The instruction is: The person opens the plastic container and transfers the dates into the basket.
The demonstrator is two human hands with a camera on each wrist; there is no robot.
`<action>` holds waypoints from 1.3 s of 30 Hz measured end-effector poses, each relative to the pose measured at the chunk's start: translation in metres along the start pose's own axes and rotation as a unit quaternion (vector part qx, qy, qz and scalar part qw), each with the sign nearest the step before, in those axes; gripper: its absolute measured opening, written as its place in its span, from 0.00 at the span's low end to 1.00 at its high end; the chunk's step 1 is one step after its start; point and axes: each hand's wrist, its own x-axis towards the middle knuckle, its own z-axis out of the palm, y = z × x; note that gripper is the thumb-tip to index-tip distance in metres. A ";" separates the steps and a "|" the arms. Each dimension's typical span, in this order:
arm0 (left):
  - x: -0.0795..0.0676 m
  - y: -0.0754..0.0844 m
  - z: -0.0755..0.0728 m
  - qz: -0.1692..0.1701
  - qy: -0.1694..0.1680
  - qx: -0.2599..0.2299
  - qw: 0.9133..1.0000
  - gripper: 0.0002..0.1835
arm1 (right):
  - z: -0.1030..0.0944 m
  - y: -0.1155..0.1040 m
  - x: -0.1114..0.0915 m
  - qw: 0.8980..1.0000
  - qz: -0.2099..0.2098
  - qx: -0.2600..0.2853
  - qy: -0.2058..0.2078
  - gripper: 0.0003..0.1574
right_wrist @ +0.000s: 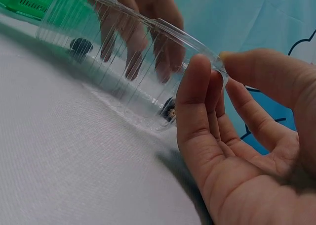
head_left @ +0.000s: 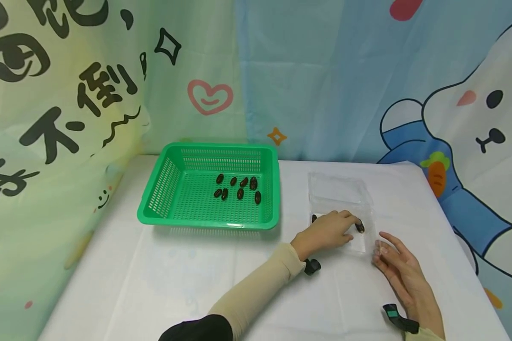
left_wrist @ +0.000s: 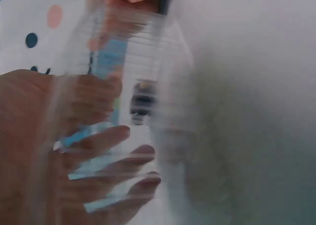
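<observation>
A clear plastic box (head_left: 369,239) with its lid (head_left: 339,189) folded back stands on the right of the table. My left hand (head_left: 330,230) reaches into it from the left, fingers extended downward. By its fingertips, at the box's right end, lies a dark brown, glossy date (head_left: 360,227); in the right wrist view a small gap separates fingers and date (right_wrist: 169,109). Another date (head_left: 314,218) lies at the left end, partly hidden by the hand. At the box's right edge my right hand (head_left: 403,270) pinches the plastic rim between thumb and index finger (right_wrist: 193,84).
On the left of the white-covered table (head_left: 187,270) stands a green perforated basket (head_left: 162,221), with several dates (head_left: 240,193) spread over its floor. A printed curtain (head_left: 307,85) hangs behind and along the left side.
</observation>
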 end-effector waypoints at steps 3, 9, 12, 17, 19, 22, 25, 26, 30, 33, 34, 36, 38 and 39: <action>0.002 0.002 0.005 0.000 -0.006 0.024 1.000 0.25 | -0.001 0.001 0.001 1.000 -0.002 0.002 -0.005 0.30; 0.005 0.005 0.013 0.015 0.005 0.058 0.998 0.24 | 0.000 0.002 -0.001 1.000 0.000 -0.005 0.005 0.30; 0.008 0.007 0.014 0.013 0.010 0.072 0.997 0.23 | 0.001 0.002 -0.001 1.000 0.002 -0.002 0.008 0.30; 0.013 0.009 0.017 -0.001 0.011 0.092 0.996 0.23 | 0.000 0.004 0.000 1.000 -0.004 0.004 0.000 0.30; 0.015 0.010 0.018 -0.004 0.016 0.097 0.995 0.22 | 0.000 0.004 0.000 1.000 -0.007 0.002 -0.004 0.30; 0.017 0.010 0.019 -0.003 0.030 0.101 0.994 0.22 | 0.000 0.003 0.000 1.000 -0.009 -0.003 -0.004 0.30; 0.016 0.010 0.019 0.002 0.045 0.097 0.994 0.18 | 0.000 0.003 0.000 1.000 -0.006 0.001 -0.004 0.30; 0.016 0.010 0.019 0.002 0.047 0.094 0.994 0.16 | 0.000 0.003 0.000 1.000 -0.006 0.000 -0.007 0.30; 0.016 0.011 0.016 -0.004 0.035 0.081 0.996 0.09 | -0.002 0.002 -0.001 1.000 -0.001 0.001 -0.010 0.30; 0.017 0.012 0.016 -0.010 0.022 0.077 0.997 0.06 | -0.002 0.002 -0.001 1.000 0.003 0.007 -0.009 0.30; 0.017 0.012 0.017 -0.009 0.023 0.079 0.997 0.05 | -0.002 0.003 -0.002 1.000 0.003 0.011 -0.009 0.30; 0.017 0.011 0.019 -0.008 0.031 0.083 0.996 0.05 | -0.002 0.004 -0.002 1.000 -0.001 0.014 -0.017 0.30; 0.018 0.010 0.019 -0.007 0.045 0.093 0.995 0.06 | -0.001 0.004 0.000 1.000 -0.005 0.012 -0.024 0.30; 0.019 0.009 0.019 -0.009 0.051 0.097 0.994 0.07 | 0.000 0.003 0.002 1.000 -0.006 0.010 -0.025 0.30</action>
